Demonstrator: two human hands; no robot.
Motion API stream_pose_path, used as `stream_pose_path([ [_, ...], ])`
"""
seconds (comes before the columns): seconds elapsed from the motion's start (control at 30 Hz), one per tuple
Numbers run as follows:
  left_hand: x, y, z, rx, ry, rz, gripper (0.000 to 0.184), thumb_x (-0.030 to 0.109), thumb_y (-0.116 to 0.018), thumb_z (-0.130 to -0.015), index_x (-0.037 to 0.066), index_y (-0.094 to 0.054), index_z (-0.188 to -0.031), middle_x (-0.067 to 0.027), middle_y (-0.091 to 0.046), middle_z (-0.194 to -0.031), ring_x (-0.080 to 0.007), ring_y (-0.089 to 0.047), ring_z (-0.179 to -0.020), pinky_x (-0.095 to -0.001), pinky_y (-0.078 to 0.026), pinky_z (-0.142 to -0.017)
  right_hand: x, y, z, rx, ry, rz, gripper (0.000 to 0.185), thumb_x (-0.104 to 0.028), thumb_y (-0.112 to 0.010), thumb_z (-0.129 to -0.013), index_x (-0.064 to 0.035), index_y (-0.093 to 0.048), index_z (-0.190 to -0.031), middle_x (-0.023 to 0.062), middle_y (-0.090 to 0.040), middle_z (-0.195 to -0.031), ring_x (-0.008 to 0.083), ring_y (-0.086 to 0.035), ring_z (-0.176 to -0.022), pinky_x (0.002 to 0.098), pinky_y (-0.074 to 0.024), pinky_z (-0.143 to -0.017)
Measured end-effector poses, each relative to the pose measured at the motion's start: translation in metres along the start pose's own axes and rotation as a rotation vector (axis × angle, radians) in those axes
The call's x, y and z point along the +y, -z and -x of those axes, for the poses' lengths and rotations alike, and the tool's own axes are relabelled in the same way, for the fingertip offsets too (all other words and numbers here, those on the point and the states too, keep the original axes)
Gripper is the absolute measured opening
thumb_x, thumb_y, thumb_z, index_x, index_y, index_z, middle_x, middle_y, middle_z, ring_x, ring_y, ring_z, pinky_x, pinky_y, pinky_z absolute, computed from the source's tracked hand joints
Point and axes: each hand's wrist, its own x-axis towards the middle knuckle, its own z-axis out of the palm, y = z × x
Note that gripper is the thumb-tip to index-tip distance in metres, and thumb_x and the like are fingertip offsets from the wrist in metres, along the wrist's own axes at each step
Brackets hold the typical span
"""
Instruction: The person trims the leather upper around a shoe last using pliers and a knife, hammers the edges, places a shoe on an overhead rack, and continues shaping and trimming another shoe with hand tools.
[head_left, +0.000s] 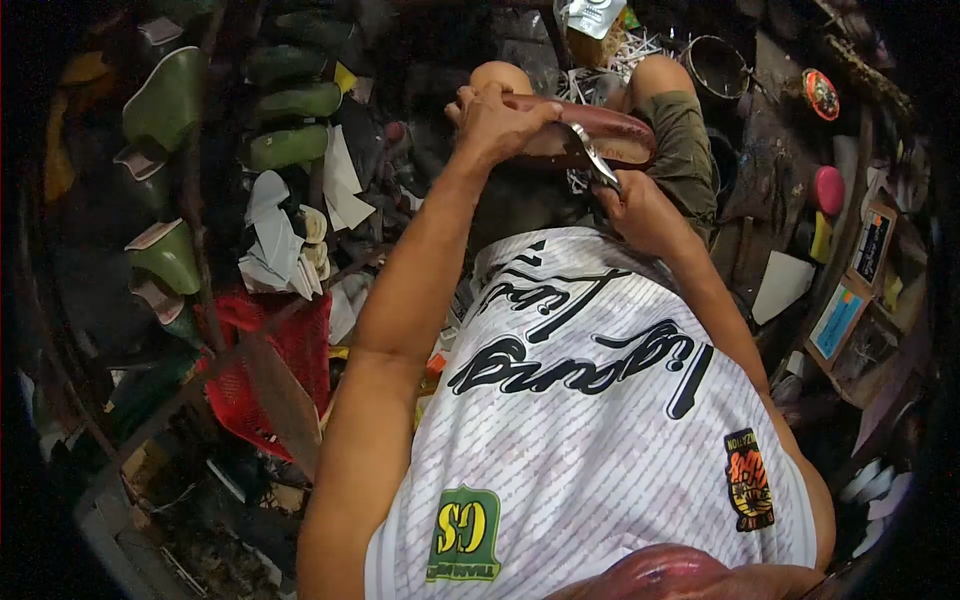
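A brown leather shoe (600, 123) lies across my lap near my knees, its pale inside with printed letters partly showing. My left hand (495, 120) is closed around the heel end, its thumb along the upper. My right hand (637, 207) is wrapped round the handles of metal pliers (594, 157). Their jaws reach the near edge of the shoe's middle; whether they grip the leather I cannot tell.
Green shoe pieces (285, 147) and white sheets (275, 235) lie at my left, above a red mesh basket (270, 365). A round tin (717, 67) stands beyond my right knee. Small boxes (838, 318), a pink object (828, 190) and a white piece (783, 286) are at my right.
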Motion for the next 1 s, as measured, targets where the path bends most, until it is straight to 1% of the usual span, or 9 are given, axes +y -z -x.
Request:
stream_pose_path([
  [0.33,-0.004,-0.004,-0.004,0.009,-0.061,-0.059,0.078,0.059,-0.067,-0.066,-0.002,-0.058,-0.113,-0.0296,-0.048,-0.121,-0.0419,-0.04,-0.116,-0.0474,-0.032,-0.099,-0.023,0.021,0.008,0.014,-0.197,-0.013,0.037,-0.03,-0.053,-0.094,0.0044,-0.06,-0.085,0.0219,-0.057,-0.066,0.0362,-0.055,-0.059,0.0423,-0.0429,-0.058],
  [0.4,-0.006,-0.007,-0.005,-0.01,-0.091,-0.077,0.077,0.056,-0.068,-0.067,-0.001,-0.055,-0.116,-0.0279,-0.046,-0.123,-0.0437,-0.04,-0.116,-0.0478,-0.035,-0.098,-0.01,0.009,-0.013,0.297,0.122,0.034,0.038,-0.029,-0.05,-0.096,0.0025,-0.057,-0.077,0.0032,-0.047,-0.054,0.0129,-0.039,-0.051,0.0341,-0.036,-0.048],
  [0.43,-0.007,-0.007,-0.006,-0.012,-0.092,-0.079,0.077,0.056,-0.068,-0.067,-0.001,-0.055,-0.116,-0.0279,-0.046,-0.123,-0.0437,-0.04,-0.116,-0.0478,-0.035,-0.098,-0.008,0.01,-0.024,0.305,0.128,0.05,0.035,-0.029,-0.048,-0.097,0.0013,-0.062,-0.086,0.0186,-0.058,-0.065,0.0368,-0.056,-0.059,0.0396,-0.0437,-0.054],
  [0.6,-0.003,0.0,-0.004,-0.04,-0.099,-0.044,0.078,0.053,-0.069,-0.068,-0.001,-0.052,-0.12,-0.0269,-0.045,-0.124,-0.0437,-0.039,-0.116,-0.0473,-0.035,-0.098,-0.046,0.032,-0.022,0.284,0.085,-0.036,0.034,-0.028,-0.046,-0.098,0.0025,-0.057,-0.087,0.0191,-0.057,-0.069,0.0347,-0.055,-0.055,0.0389,-0.0441,-0.053],
  [0.73,-0.014,-0.001,-0.011,-0.078,-0.133,-0.055,0.081,0.057,-0.068,-0.067,0.001,-0.052,-0.123,-0.0285,-0.048,-0.12,-0.0412,-0.042,-0.115,-0.0473,-0.031,-0.099,-0.02,0.001,-0.03,0.559,0.578,0.136,0.026,-0.021,-0.048,-0.096,0.0004,-0.055,-0.084,0.0206,-0.057,-0.072,0.0368,-0.06,-0.071,0.0438,-0.0455,-0.059],
  [0.83,-0.014,0.003,-0.016,-0.127,-0.154,-0.073,0.083,0.057,-0.068,-0.066,0.0,-0.051,-0.124,-0.0276,-0.047,-0.121,-0.0416,-0.042,-0.115,-0.0475,-0.031,-0.1,-0.015,0.001,-0.039,0.271,0.109,0.259,0.022,-0.018,-0.048,-0.096,0.0005,-0.056,-0.088,0.0223,-0.058,-0.075,0.0373,-0.061,-0.075,0.0427,-0.0463,-0.059],
  [0.9,-0.017,0.006,-0.013,-0.158,-0.176,-0.046,0.081,0.056,-0.067,-0.066,0.001,-0.051,-0.123,-0.0287,-0.046,-0.121,-0.0426,-0.04,-0.116,-0.0473,-0.032,-0.099,-0.04,0.028,-0.026,0.439,0.575,0.295,0.019,-0.016,-0.047,-0.096,0.0002,-0.056,-0.091,0.0228,-0.06,-0.081,0.0374,-0.061,-0.071,0.0414,-0.0474,-0.059],
  [0.93,-0.016,0.005,-0.01,-0.161,-0.167,-0.04,0.081,0.056,-0.067,-0.066,0.001,-0.051,-0.123,-0.0287,-0.046,-0.121,-0.0426,-0.04,-0.116,-0.0473,-0.032,-0.099,-0.065,0.04,-0.007,0.273,0.1,0.027,0.016,-0.011,-0.045,-0.095,-0.0012,-0.057,-0.095,0.0225,-0.06,-0.09,0.0362,-0.062,-0.07,0.0404,-0.0491,-0.06],
  [1.0,-0.011,0.008,-0.011,-0.155,-0.131,-0.08,0.075,0.05,-0.07,-0.066,0.003,-0.052,-0.122,-0.0256,-0.052,-0.118,-0.0395,-0.045,-0.116,-0.0457,-0.034,-0.099,-0.042,0.027,-0.005,0.494,0.473,0.147,0.016,-0.013,-0.046,-0.095,-0.0011,-0.056,-0.096,0.0228,-0.06,-0.087,0.0375,-0.062,-0.071,0.0428,-0.0493,-0.061],
])
